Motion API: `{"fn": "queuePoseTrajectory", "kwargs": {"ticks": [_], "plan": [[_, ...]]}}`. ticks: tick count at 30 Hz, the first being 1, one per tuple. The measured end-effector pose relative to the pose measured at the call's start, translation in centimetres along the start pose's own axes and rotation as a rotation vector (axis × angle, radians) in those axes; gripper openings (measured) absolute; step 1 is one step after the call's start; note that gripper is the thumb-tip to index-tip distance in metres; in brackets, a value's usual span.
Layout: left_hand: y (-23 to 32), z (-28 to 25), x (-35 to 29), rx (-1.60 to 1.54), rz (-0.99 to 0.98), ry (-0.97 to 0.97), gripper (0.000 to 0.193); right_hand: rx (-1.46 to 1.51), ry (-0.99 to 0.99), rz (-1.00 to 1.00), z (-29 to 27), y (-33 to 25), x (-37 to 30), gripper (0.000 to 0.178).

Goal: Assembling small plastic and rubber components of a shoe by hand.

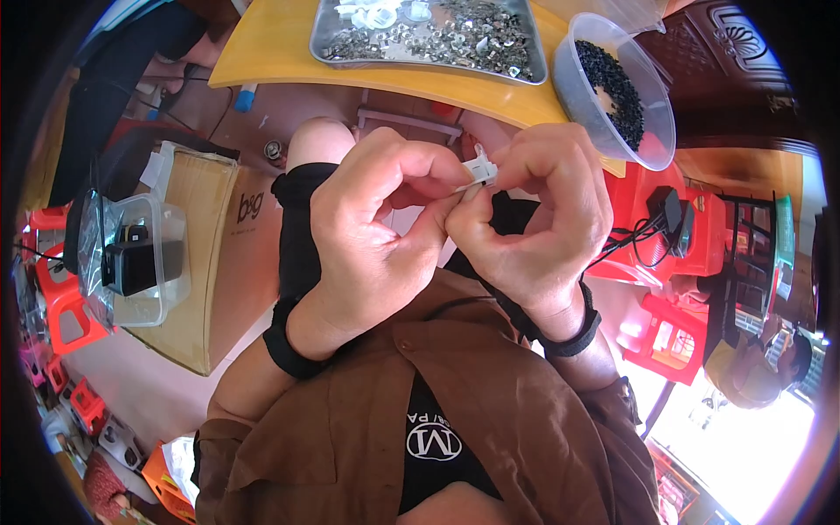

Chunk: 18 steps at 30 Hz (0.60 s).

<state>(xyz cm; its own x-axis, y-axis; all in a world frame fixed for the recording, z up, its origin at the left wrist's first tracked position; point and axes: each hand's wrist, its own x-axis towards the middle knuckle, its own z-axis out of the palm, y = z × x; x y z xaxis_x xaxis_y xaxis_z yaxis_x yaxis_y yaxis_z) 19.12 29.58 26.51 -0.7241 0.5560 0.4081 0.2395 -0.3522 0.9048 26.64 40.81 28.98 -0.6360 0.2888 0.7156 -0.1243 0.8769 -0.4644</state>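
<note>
A small white plastic piece (479,169) is pinched between the fingertips of both hands, above my lap. My left hand (372,219) grips its left side with thumb and forefinger. From the other side, the curled thumb and fingers of my right hand (538,219) close on the same piece, and the two thumbs nearly meet beneath it. My fingers hide part of it, so its exact kind cannot be made out. Beyond my hands, a metal tray (437,72) holds many small metal parts and some white plastic pieces (372,15).
The tray stands on a yellow table (262,52). A clear plastic bowl (569,92) with small black parts sits at its right edge. On my left, a cardboard box (249,249) carries a clear container (175,302) with a black device. Red stools (669,341) and another person (748,372) are at right.
</note>
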Motion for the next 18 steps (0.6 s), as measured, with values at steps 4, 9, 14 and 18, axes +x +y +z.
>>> {"fn": "queuePoseTrajectory", "kwargs": {"ticks": [4, 9, 14, 18], "plan": [[-0.5, 0.1, 0.2, 0.017, -0.022, -0.052, 0.017, 0.004, 0.011, 0.080, 0.0, 0.7, -0.5, 0.024], [-0.5, 0.2, 0.4, -0.216, -0.250, -0.037, 0.021, 0.250, 0.005, 0.309, 0.1, 1.1, -0.7, 0.025], [-0.7, -0.5, 0.4, -0.429, -0.395, -0.106, 0.023, 0.418, -0.185, 0.561, -1.5, 1.6, -1.0, 0.025], [-0.7, -0.6, 0.4, -0.454, -0.425, -0.082, 0.025, 0.559, -0.260, 0.675, -1.9, 0.9, -0.6, 0.025]]}}
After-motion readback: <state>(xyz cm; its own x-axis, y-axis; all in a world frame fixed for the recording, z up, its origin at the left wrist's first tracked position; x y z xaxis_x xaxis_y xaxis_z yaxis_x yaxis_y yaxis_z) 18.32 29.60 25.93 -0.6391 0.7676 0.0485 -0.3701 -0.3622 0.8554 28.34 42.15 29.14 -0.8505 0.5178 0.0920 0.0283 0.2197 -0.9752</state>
